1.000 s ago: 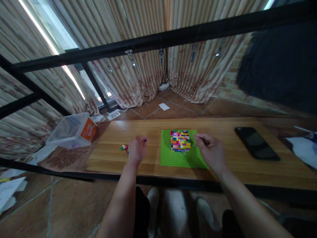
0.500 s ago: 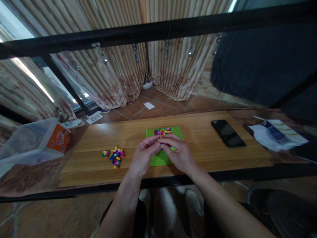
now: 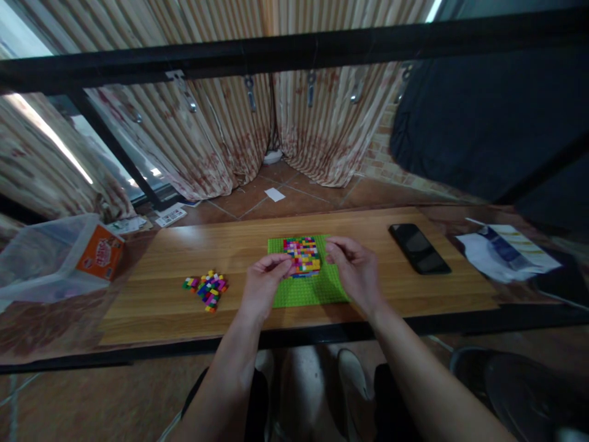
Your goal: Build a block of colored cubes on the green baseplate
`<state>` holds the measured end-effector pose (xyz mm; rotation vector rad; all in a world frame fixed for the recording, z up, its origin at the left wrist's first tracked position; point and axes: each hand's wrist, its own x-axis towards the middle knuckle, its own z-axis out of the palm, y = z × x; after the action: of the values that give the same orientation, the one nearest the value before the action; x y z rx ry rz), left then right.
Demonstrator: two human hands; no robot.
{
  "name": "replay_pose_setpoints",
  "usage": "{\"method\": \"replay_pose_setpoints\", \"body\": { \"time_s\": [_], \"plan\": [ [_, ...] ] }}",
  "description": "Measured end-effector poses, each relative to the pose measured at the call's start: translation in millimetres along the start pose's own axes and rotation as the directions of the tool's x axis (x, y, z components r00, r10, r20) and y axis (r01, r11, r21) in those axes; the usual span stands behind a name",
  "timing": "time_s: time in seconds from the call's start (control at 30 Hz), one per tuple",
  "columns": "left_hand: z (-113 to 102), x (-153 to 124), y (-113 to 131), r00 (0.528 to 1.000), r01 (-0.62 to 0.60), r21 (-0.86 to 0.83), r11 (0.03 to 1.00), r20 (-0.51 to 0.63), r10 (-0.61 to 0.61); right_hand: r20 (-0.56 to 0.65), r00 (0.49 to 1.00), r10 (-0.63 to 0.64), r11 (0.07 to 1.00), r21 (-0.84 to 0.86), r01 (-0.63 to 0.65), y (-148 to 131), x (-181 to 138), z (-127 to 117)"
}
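Observation:
A green studded baseplate [image 3: 310, 294] lies on the wooden table. Towards its back stands a block of small multicoloured bricks [image 3: 302, 256], packed side by side. My left hand [image 3: 267, 279] is at the block's left side, thumb and fingertips pinched together over its edge; anything between them is too small to make out. Off the block's right side, over the plate's right edge, my right hand [image 3: 356, 270] is closed with fingers curled to the thumb. Whether it holds a brick is hidden. To the left lies a loose pile of small coloured bricks [image 3: 211, 288].
A black phone [image 3: 419, 248] lies on the right of the wooden table [image 3: 165, 258]. Beyond the table's left end is a clear plastic bin [image 3: 46, 258] with an orange label. Papers and a packet [image 3: 510, 252] are at the right. A dark rail [image 3: 294, 58] crosses above.
My hands have moved apart from their meeting place over the plate. My right hand went right, my left slightly left, uncovering the brick block. The view has shifted slightly.

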<state>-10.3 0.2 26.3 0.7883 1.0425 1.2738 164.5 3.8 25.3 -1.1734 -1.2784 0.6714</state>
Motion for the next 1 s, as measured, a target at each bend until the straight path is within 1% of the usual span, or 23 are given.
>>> {"method": "replay_pose_setpoints", "body": {
  "time_s": [0.03,0.1,0.2,0.27,0.37,0.5,0.6,0.73,0.87,1.0],
  "plan": [
    [-1.1,1.7,-1.7,1.000,-0.020,0.028,0.999,-0.014,0.020,-0.030,0.998,0.052,0.998,0.037,-0.051,1.2,2.2,-1.6],
    [-2.6,4.4,-4.7,0.998,-0.055,0.101,0.993,-0.022,0.058,-0.041,0.991,0.130,0.988,0.090,-0.125,3.5,4.6,-2.6],
    [-2.9,5.9,-6.4,0.994,-0.098,0.207,0.973,-0.024,0.105,0.043,0.981,0.192,0.973,0.124,-0.196,7.9,3.3,0.1],
    [-2.5,5.8,-5.7,0.991,-0.118,0.258,0.959,-0.031,0.130,0.123,0.974,0.191,0.972,0.110,-0.205,11.2,0.9,1.6],
    [-2.4,6.0,-4.2,0.987,-0.140,0.333,0.933,-0.035,0.160,0.181,0.973,0.143,0.989,0.011,-0.147,14.1,-1.9,0.4],
    [-4.4,9.0,-6.5,0.979,-0.181,0.435,0.882,-0.004,0.203,0.199,0.980,0.002,0.980,-0.193,0.037,11.2,-3.7,-3.3],
    [-6.4,12.1,-10.9,0.972,-0.209,0.440,0.873,-0.002,0.234,0.226,0.972,-0.070,0.959,-0.252,0.128,10.0,-4.9,-1.7],
    [-7.1,12.8,-12.7,0.960,-0.243,0.476,0.845,-0.003,0.279,0.220,0.972,-0.083,0.942,-0.302,0.149,17.9,-5.6,5.7],
    [-6.9,10.1,-9.1,0.960,-0.257,0.564,0.785,0.057,0.273,0.206,0.975,-0.079,0.934,-0.327,0.144,28.6,-5.3,11.8],
    [-8.4,9.1,-7.6,0.957,-0.261,0.603,0.754,0.061,0.282,0.171,0.983,-0.061,0.942,-0.315,0.113,32.8,-5.4,13.2]
  ]
}}
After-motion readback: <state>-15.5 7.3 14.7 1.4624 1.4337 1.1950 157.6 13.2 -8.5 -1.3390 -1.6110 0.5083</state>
